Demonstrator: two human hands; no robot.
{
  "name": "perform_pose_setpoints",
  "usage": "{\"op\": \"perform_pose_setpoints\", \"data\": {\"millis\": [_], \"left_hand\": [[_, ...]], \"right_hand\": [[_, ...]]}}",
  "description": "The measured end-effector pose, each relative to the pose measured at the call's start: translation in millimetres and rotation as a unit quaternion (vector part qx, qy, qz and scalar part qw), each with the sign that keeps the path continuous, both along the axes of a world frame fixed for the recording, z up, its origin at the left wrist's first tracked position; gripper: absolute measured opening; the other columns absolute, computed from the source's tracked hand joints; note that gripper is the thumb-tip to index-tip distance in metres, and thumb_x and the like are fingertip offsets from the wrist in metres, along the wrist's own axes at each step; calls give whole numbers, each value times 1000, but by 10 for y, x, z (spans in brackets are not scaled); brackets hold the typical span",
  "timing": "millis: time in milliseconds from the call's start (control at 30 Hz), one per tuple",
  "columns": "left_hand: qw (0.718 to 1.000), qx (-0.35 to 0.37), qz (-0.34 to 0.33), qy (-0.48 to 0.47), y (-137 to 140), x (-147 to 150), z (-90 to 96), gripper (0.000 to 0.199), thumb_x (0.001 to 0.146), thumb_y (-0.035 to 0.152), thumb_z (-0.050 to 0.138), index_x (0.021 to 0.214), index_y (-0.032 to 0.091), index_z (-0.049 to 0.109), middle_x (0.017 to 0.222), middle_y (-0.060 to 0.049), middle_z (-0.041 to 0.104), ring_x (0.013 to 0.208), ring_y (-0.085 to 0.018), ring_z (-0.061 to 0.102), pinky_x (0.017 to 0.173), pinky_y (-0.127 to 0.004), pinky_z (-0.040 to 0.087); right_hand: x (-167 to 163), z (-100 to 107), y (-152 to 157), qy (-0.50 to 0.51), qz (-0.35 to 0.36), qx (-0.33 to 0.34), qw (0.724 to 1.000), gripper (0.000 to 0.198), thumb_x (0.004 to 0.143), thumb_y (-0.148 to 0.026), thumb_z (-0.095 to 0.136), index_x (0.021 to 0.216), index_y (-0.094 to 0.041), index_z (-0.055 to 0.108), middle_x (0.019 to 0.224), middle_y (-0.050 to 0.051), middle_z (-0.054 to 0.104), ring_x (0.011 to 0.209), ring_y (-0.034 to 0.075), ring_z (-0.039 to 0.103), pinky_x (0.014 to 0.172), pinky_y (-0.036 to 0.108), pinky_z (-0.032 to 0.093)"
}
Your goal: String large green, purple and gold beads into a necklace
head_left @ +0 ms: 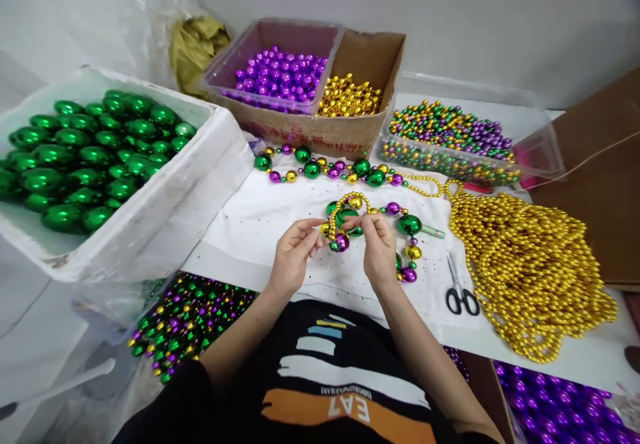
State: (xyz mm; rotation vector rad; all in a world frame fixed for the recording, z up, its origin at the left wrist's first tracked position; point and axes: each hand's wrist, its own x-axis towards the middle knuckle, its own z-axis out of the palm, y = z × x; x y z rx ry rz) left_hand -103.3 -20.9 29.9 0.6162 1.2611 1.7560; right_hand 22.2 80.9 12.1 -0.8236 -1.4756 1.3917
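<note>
Over the white cloth (280, 197), both my hands pinch a thin string (345, 233) stretched between them. My left hand (296, 252) is closed on one end, by a small loop of gold beads (336, 214) and a purple bead (341, 243). Thumb and finger of my right hand (379, 247) grip the string's other end. Behind and beside the hands lies a bead necklace (410, 224) of green, gold and purple beads, partly hidden by my fingers. A second bead strand (330, 169) lies farther back, joined to a gold bead chain.
Scissors (461, 291) lie right of my hands, beside piled gold bead strands (535, 264). At left stands a white foam box (200, 171) of green beads. Behind are a cardboard box (320, 131) and a clear bin (540, 144) holding small mixed beads.
</note>
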Motion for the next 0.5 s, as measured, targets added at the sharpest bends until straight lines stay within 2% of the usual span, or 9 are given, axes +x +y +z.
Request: {"op": "perform_pose_setpoints", "data": {"millis": [67,133,200,267,367,500], "left_hand": [[996,-11,8,-85,-91,19,-4,20,83,28,70,100,18,69,64,5,55,56,-5,42,87,-31,52],[992,-34,0,-122,-178,11,32,21,81,28,72,98,17,69,63,6,54,54,-4,40,86,-30,53],[987,-58,-26,-145,-263,-14,92,24,79,28,74,99,16,69,63,5,54,54,-4,41,83,-32,55],[980,-75,-70,-171,-339,-46,155,24,78,28,75,99,16,68,63,6,54,52,-4,40,85,-38,58],[971,-68,-125,-192,-424,-83,218,21,80,28,74,96,16,67,62,7,52,50,-2,37,92,-46,57],[981,-39,-138,-132,-489,-105,215,15,83,27,71,93,16,68,59,7,50,52,-4,39,96,-44,54]], "right_hand": [[-26,-4,17,-60,12,85,995,25,98,-40,50,80,-23,57,103,8,72,103,24,64,94,44,48],[-48,40,61,-92,49,160,982,25,98,-39,50,80,-24,59,111,8,72,112,25,61,101,47,44],[-70,113,123,-100,124,187,969,26,99,-39,50,82,-24,62,111,7,73,119,25,58,105,48,41],[-93,196,185,-107,220,150,958,27,99,-41,50,86,-23,65,110,7,73,119,24,60,104,46,42],[-124,302,251,-115,340,32,933,33,98,-47,51,89,-20,68,103,7,75,107,23,67,96,42,49],[-166,353,282,-105,411,-71,903,34,94,-50,58,81,-18,64,99,8,77,96,22,70,86,39,53]]}}
